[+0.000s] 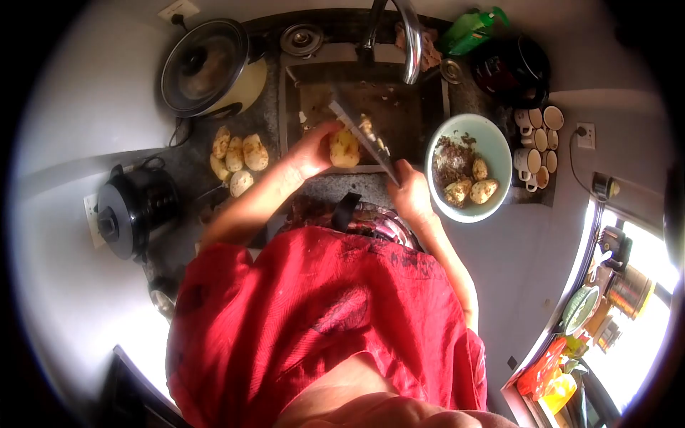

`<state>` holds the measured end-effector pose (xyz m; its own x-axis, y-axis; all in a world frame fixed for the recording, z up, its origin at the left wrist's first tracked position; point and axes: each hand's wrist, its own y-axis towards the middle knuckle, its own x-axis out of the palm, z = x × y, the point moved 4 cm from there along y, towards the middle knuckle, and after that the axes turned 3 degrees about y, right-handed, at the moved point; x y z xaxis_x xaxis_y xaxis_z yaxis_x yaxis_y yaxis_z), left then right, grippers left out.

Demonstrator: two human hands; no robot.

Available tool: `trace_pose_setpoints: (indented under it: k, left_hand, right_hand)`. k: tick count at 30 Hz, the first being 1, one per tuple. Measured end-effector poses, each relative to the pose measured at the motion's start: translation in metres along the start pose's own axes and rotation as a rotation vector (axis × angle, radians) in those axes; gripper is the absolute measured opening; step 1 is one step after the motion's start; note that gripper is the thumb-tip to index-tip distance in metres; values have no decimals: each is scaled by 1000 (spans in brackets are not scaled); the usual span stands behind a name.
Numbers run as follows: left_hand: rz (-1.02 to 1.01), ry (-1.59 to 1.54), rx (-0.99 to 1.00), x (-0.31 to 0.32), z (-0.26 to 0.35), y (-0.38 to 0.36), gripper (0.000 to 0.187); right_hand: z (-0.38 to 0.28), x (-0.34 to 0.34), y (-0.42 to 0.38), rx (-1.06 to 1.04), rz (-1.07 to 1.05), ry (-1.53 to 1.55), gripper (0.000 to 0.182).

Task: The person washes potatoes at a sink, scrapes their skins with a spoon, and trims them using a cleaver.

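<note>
over the sink: left hand fingers closed round a potato.
right hand: gripping a knife, blade on the potato.
step: peeling; next, judged, turn the potato.

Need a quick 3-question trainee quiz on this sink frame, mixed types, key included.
1. True or false: the left hand holds a yellow, speckled potato over the dark steel sink.
2. What does the right hand hold? A) long-bladed kitchen knife B) spoon C) cup
3. Fill in: peelings and potatoes lie in the pale green round ___ at the sink's right.

Key: 1 true; 2 A; 3 bowl. On the counter at the sink's left lies a pile of potatoes.
</note>
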<state>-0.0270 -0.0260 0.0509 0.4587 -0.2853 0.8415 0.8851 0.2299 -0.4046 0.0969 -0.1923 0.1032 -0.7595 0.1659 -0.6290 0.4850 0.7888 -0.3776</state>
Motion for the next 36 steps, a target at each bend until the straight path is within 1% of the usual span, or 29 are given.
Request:
trace_pose_setpoints:
  k: [1, 3, 4, 5, 7, 8, 9, 11, 13, 14, 15, 16, 17, 19, 20, 21, 22, 23, 24, 25, 26, 27, 29, 30, 31, 35, 36]
  left_hand:
    - [-43, -40, 50, 12, 0, 1, 38]
    - [-202, 56, 205, 10, -2, 0, 40]
    - [-117, 26, 71, -18, -14, 14, 39]
    - [-28, -16, -59, -46, -25, 27, 40]
    - [67, -66, 3, -37, -28, 25, 42]
    - [67, -66, 2, -36, -30, 21, 42]
    - [147, -77, 21, -38, -31, 17, 43]
    - [227, -88, 41, -44, -32, 16, 44]
    - [192, -70, 12, -38, -31, 15, 44]
    - [222, -90, 70, -34, -34, 12, 43]
    - [252, -109, 127, -11, -29, 4, 43]
    - [171, 10, 81, -7, -28, 1, 42]
    - [85, 133, 45, -2, -26, -4, 42]
    - [267, 199, 152, 5, -18, -9, 46]
    - [280, 189, 127, -6, -15, -5, 46]
    - [287, 178, 102, -16, -11, 2, 47]
    - [279, 159, 142, -12, -5, 2, 45]
    - [274, 145, 179, -22, -6, 10, 46]
    - [279, 255, 298, -28, -10, 16, 47]
    - [284, 366, 420, -36, -14, 21, 49]
    - [213, -54, 161, -54, -26, 26, 51]
    - [1, -184, -1, -27, -18, 16, 52]
    - [171, 118, 145, -71, -38, 31, 52]
    - [349, 368, 321, -14, -20, 4, 47]
    - [349, 367, 321, -18, -21, 6, 47]
    - [163, 117, 318, -53, -31, 20, 38]
    - [116, 56, 318, -59, -33, 22, 36]
  right_hand:
    - [-5, 0, -2, 1, 2, 1, 23]
    - [-19, 0, -5, -157, 31, -149, 30]
    - [-23, 2, -5, -163, 13, -208, 35]
    - [-25, 2, -4, -162, 13, -207, 35]
    - [-26, 5, -3, -152, -29, -351, 37]
    - [-25, 5, -2, -151, -28, -351, 37]
    - [-25, 4, -2, -174, -18, -355, 39]
    - [-24, 3, 0, -197, -6, -360, 40]
    - [-21, 6, 1, -167, -61, -398, 37]
    - [-17, 7, 5, -167, -61, -399, 37]
    - [-7, 7, 13, -59, -34, -382, 33]
    - [4, 7, 19, 51, -7, -364, 31]
    - [14, 0, 26, 98, 10, -269, 29]
    - [44, 2, 37, 78, 43, -146, 33]
    - [53, 2, 36, 74, 32, -134, 35]
    - [44, -1, 31, 72, 29, -137, 35]
    - [26, -5, 23, 35, 26, -125, 35]
    - [10, -7, 14, 1, 25, -111, 34]
    - [-4, -6, 8, -4, -12, -143, 36]
    - [-16, -4, 3, -57, -33, -217, 38]
    - [-20, 1, 0, -85, -40, -254, 38]
    - [-24, 5, 0, -111, -46, -293, 38]
    - [-24, 10, 1, -131, -41, -335, 37]
    - [-24, 11, 2, -111, -54, -362, 36]
    - [-23, 12, 3, -92, -68, -390, 35]
    - [-12, 12, 12, -92, -92, -426, 34]
    - [-2, 11, 18, -39, -67, -419, 33]
